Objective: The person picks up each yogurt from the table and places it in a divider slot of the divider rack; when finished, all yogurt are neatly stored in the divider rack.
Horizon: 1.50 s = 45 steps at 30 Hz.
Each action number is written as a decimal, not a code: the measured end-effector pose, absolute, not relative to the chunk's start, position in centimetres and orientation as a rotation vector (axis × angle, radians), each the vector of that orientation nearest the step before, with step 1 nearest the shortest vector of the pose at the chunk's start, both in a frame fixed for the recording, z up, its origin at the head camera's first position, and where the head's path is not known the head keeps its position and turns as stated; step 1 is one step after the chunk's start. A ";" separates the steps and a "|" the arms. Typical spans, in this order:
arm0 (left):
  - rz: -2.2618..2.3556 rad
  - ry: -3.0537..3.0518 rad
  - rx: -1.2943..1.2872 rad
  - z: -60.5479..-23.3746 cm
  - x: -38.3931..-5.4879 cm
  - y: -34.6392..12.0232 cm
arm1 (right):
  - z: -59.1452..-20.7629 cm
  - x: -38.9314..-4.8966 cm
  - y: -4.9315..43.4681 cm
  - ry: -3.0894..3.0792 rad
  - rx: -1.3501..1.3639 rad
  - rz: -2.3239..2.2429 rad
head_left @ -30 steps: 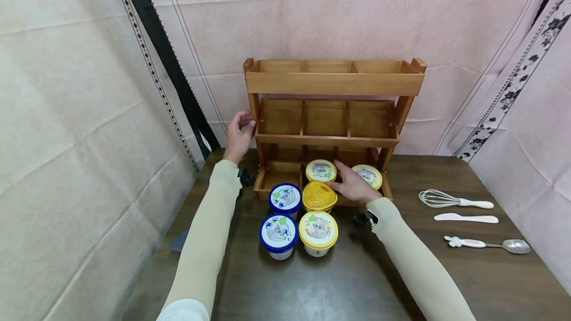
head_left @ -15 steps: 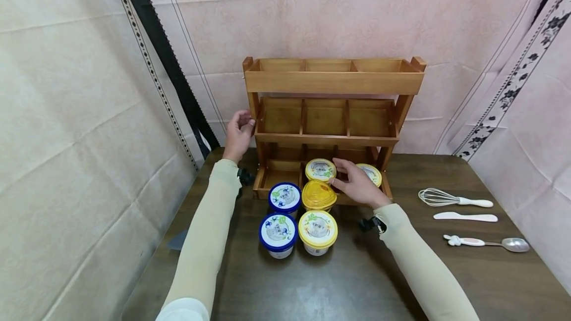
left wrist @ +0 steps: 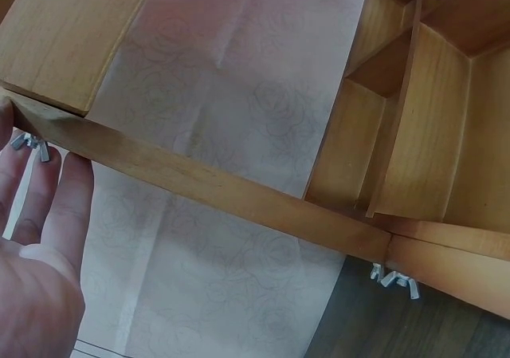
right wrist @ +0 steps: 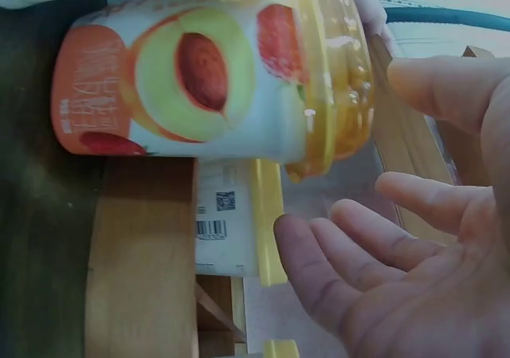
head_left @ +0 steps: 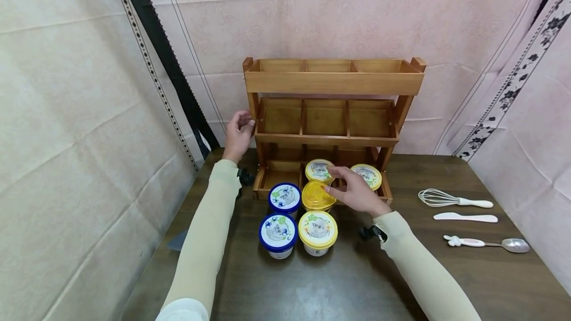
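My left hand (head_left: 240,135) holds the left side post of a three-tier wooden rack (head_left: 334,84). In the left wrist view its fingertips meet the post's edge beside a wing nut (left wrist: 32,144). My right hand (head_left: 357,192), fingers spread and holding nothing, hovers by a yellow cup with a domed clear-yellow lid (head_left: 315,196). Peach pictures cover that cup's side in the right wrist view. Behind it, a flat-lidded yellow cup (head_left: 318,170) sits in the rack's bottom middle compartment, partly hidden by the right fingers. Another yellow-lidded cup (head_left: 368,176) occupies the bottom right compartment.
Two blue-lidded cups (head_left: 278,234) and a yellow-lidded cup (head_left: 318,232) stand on the dark table before the rack. To the right lie a whisk (head_left: 455,198), a white knife (head_left: 466,217) and a spoon (head_left: 486,244). Cloth hangs behind the rack.
My right hand has drawn away from the cup in the middle compartment and come forward over to the dome-lidded cup, its fingers parting. The left hand has stayed at the post.
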<state>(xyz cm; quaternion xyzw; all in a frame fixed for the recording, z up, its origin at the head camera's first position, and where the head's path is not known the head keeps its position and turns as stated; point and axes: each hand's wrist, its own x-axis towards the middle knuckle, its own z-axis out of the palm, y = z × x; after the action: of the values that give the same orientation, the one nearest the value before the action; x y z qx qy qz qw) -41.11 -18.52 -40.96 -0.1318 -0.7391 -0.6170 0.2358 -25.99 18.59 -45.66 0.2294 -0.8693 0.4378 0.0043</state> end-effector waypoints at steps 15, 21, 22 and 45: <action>-1.694 -2.040 -0.326 -40.8 -41.0 -18.2 | -47.0 -25.0 17.9 -2.763 0.761 1.331; -1.714 -2.025 -0.354 -40.8 -41.0 -18.4 | -47.3 -25.0 17.9 -2.802 0.812 1.263; -1.718 -2.027 -0.354 -40.8 -41.0 -18.4 | -47.4 -25.0 17.9 -2.806 0.812 1.257; -1.733 -2.024 -0.356 -40.7 -40.7 -18.7 | -44.6 -24.9 18.1 -2.721 0.797 1.269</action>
<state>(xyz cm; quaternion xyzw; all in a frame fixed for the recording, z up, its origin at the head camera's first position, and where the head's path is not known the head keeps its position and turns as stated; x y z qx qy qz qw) -40.72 -18.65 -40.71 -0.1290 -0.7336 -0.6282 0.2250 -24.89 18.12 -44.63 0.2564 -0.8759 0.4084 0.0176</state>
